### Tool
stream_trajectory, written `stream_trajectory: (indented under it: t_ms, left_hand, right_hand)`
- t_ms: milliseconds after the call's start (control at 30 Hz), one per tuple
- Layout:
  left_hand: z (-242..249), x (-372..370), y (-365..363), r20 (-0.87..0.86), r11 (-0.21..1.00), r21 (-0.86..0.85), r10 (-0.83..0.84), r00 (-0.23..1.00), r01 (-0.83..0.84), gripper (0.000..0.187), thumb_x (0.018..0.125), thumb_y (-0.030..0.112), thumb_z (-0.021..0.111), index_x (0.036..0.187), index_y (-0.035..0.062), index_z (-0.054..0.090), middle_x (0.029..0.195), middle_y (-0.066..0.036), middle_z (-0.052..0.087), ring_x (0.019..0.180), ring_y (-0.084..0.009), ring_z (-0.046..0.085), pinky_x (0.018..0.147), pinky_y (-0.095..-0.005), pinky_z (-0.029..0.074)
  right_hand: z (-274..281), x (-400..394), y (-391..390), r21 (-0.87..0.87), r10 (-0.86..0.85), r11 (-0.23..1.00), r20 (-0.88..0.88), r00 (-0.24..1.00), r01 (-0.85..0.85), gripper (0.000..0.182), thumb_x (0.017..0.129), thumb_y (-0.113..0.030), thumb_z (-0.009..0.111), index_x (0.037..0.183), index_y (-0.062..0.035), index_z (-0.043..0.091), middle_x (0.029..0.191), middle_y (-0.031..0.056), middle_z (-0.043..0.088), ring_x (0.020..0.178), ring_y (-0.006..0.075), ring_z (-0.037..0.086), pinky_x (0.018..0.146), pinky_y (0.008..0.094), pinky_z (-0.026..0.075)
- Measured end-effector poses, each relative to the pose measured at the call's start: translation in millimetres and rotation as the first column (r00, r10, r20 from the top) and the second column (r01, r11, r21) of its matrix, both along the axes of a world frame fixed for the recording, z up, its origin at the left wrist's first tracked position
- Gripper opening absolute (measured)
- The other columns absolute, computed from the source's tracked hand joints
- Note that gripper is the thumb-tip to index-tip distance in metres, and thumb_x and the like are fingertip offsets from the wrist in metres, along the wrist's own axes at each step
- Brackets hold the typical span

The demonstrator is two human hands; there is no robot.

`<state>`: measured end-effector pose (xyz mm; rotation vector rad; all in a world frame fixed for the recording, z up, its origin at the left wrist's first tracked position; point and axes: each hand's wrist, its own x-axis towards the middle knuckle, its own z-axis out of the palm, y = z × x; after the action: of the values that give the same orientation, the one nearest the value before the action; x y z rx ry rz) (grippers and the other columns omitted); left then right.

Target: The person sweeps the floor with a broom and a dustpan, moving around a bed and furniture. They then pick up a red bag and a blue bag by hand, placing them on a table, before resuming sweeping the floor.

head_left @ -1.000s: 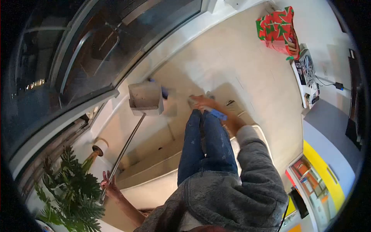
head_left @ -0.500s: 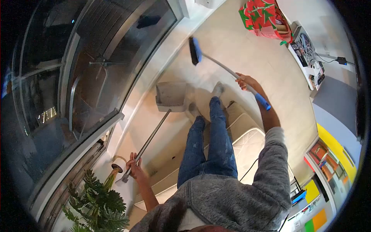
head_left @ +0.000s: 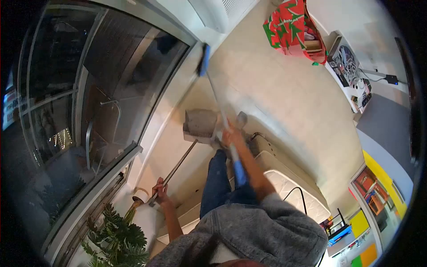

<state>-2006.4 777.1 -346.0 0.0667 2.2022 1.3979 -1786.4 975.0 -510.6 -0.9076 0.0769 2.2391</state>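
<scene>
In my right hand (head_left: pixel 231 135), closed round its grey pole, is a broom (head_left: pixel 205 60) with a blue head and a blue grip end. The broom head is at the wall's base below the window, and the pole is blurred by motion. My left hand (head_left: pixel 160 190) is wrapped round the handle of a long-handled dustpan (head_left: pixel 199 122). The grey pan rests on the floor in front of my feet, close to the window wall. Part of its right side lies near the broom pole.
A leafy potted plant (head_left: pixel 118 238) stands by my left arm under the window (head_left: pixel 120 84). To my right lies a cream mattress (head_left: pixel 289 180). Further off are a red and green bag (head_left: pixel 287 31) and a white box of cables (head_left: pixel 349 66) along the right wall.
My right hand has swung left and inward with the broom, and its head has moved from the open floor to the window wall. The left hand still grips the dustpan handle.
</scene>
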Motion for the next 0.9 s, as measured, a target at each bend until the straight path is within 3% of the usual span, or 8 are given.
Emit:
stream_trajectory:
  t_ms: [233,333,467,633,733,767,833,900]
  left_hand:
    - [2,12,22,-0.012,1.000,-0.013,-0.011,1.000,0.011,0.006,0.068,0.010,0.054,0.069,0.0083,0.048,0.096,-0.013,0.052,0.090,-0.0213,0.049,0.071,-0.0344,0.040]
    - [-3,7,24,-0.034,1.000,-0.003,-0.021,0.999,0.020,0.005,0.069,0.009,0.053,0.069,0.0079,0.048,0.096,-0.014,0.052,0.089,-0.0210,0.050,0.071,-0.0334,0.041]
    - [-5,7,26,-0.050,1.000,-0.009,-0.012,0.999,0.012,0.004,0.070,0.006,0.050,0.068,0.0077,0.048,0.095,-0.014,0.052,0.087,-0.0209,0.051,0.068,-0.0334,0.043]
    - [4,22,53,-0.063,0.999,-0.005,-0.043,0.997,0.042,0.004,0.071,0.007,0.051,0.068,0.0077,0.048,0.095,-0.013,0.052,0.087,-0.0206,0.050,0.069,-0.0315,0.043]
    - [11,22,55,-0.053,0.999,-0.033,-0.034,0.998,0.032,0.005,0.070,0.008,0.052,0.068,0.0074,0.048,0.094,-0.013,0.052,0.087,-0.0199,0.050,0.068,-0.0303,0.043]
    - [10,22,59,-0.047,0.999,-0.037,-0.029,0.998,0.027,0.005,0.069,0.008,0.053,0.069,0.0074,0.048,0.094,-0.013,0.052,0.087,-0.0197,0.050,0.068,-0.0299,0.043]
    - [6,18,54,-0.031,0.999,-0.004,-0.038,0.999,0.038,0.006,0.068,0.007,0.053,0.069,0.0071,0.048,0.094,-0.013,0.052,0.087,-0.0196,0.050,0.068,-0.0296,0.043]
    - [4,19,63,-0.017,0.999,0.002,-0.042,0.999,0.042,0.006,0.068,0.007,0.053,0.069,0.0069,0.048,0.094,-0.013,0.052,0.088,-0.0192,0.050,0.068,-0.0297,0.043]
  right_hand:
    - [-42,45,38,-0.733,-0.186,0.671,-0.310,0.932,-0.110,0.044,0.070,-0.023,0.054,0.111,-0.0158,0.041,0.072,0.0125,0.049,0.048,0.0138,0.045,0.038,0.0235,0.039]
    - [-5,54,60,-0.302,0.366,0.919,0.415,0.833,-0.254,0.040,0.077,-0.012,0.040,0.116,-0.0204,0.037,0.067,0.0029,0.049,0.050,0.0069,0.044,0.038,0.0199,0.035]
    - [10,29,6,0.385,-0.086,0.872,0.729,0.679,-0.303,0.043,0.077,-0.008,0.040,0.117,-0.0210,0.034,0.060,0.0025,0.048,0.043,0.0063,0.042,0.035,0.0191,0.034]
    - [-88,60,110,-0.154,-0.098,0.983,0.010,0.995,0.099,0.016,0.078,-0.022,0.043,0.086,-0.0076,0.045,0.056,0.0008,0.042,0.041,0.0106,0.039,0.034,0.0227,0.034]
    - [-69,54,105,0.005,-0.280,0.960,0.076,0.957,0.281,0.021,0.080,-0.022,0.039,0.096,-0.0091,0.040,0.054,0.0007,0.039,0.040,0.0100,0.037,0.034,0.0212,0.033]
    - [-47,41,102,-0.408,-0.376,0.836,0.064,0.924,0.368,0.024,0.076,-0.017,0.044,0.097,-0.0058,0.042,0.047,0.0012,0.038,0.036,0.0133,0.036,0.033,0.0246,0.032]
    - [47,14,82,0.095,-0.333,0.942,0.401,0.854,0.323,0.025,0.076,-0.018,0.044,0.097,-0.0059,0.043,0.048,0.0014,0.039,0.038,0.0149,0.039,0.035,0.0243,0.033]
    - [32,15,79,-0.025,-0.187,0.977,0.391,0.901,0.213,0.026,0.077,-0.020,0.041,0.099,-0.0059,0.042,0.049,0.0021,0.040,0.041,0.0146,0.041,0.037,0.0234,0.034]
